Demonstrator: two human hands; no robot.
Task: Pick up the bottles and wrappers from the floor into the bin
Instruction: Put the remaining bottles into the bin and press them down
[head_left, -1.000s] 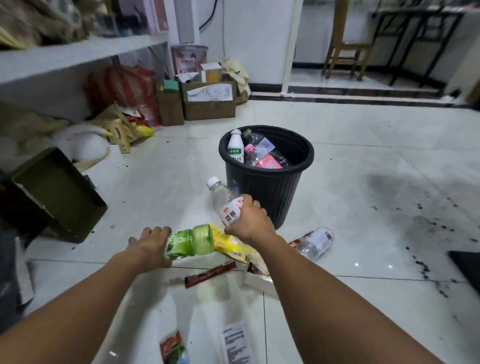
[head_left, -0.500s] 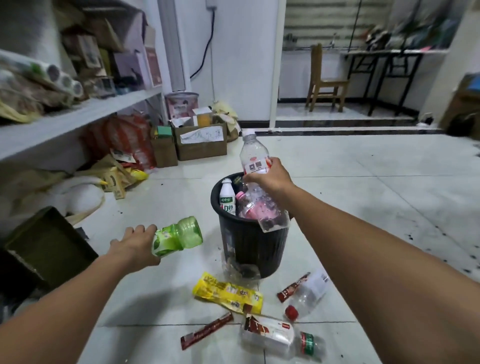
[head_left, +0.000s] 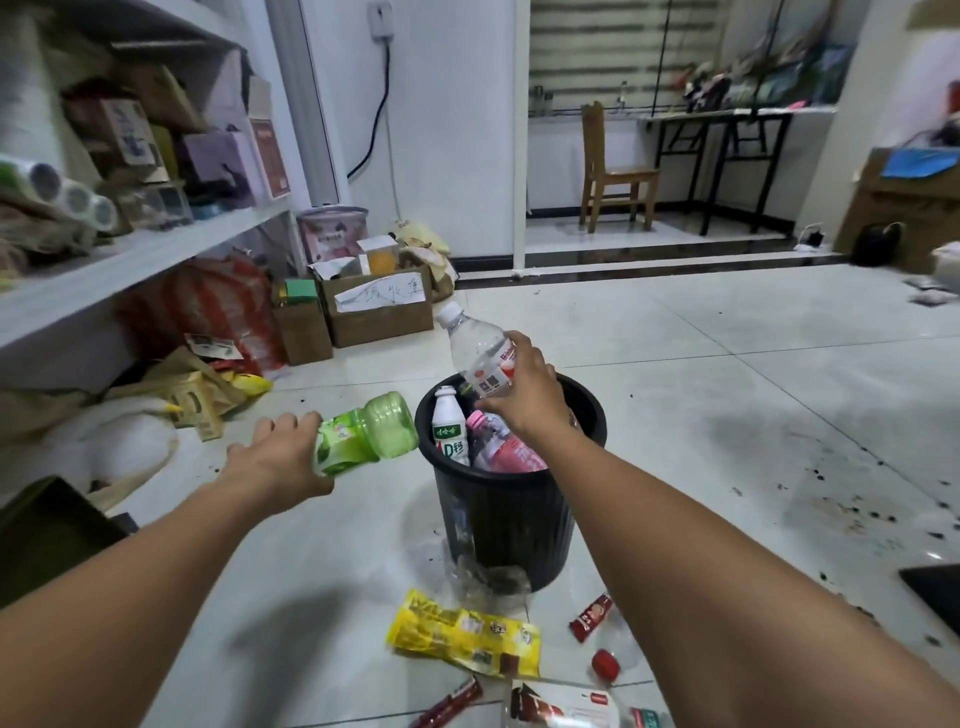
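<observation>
Clear plastic bottle (head_left: 480, 353), cap tilted up and to the left, is gripped by the right hand (head_left: 524, 395) over the black bin (head_left: 509, 519), ready to drop. The left hand (head_left: 280, 457) holds a green bottle (head_left: 369, 434) sideways, just left of the rim. On the floor (head_left: 727, 364) in front of the bin lie a yellow wrapper (head_left: 465, 634) and a red wrapper (head_left: 589, 618).

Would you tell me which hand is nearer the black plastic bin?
Right. The right hand hovers over the black plastic bin; the left hand is off to its left.
</observation>
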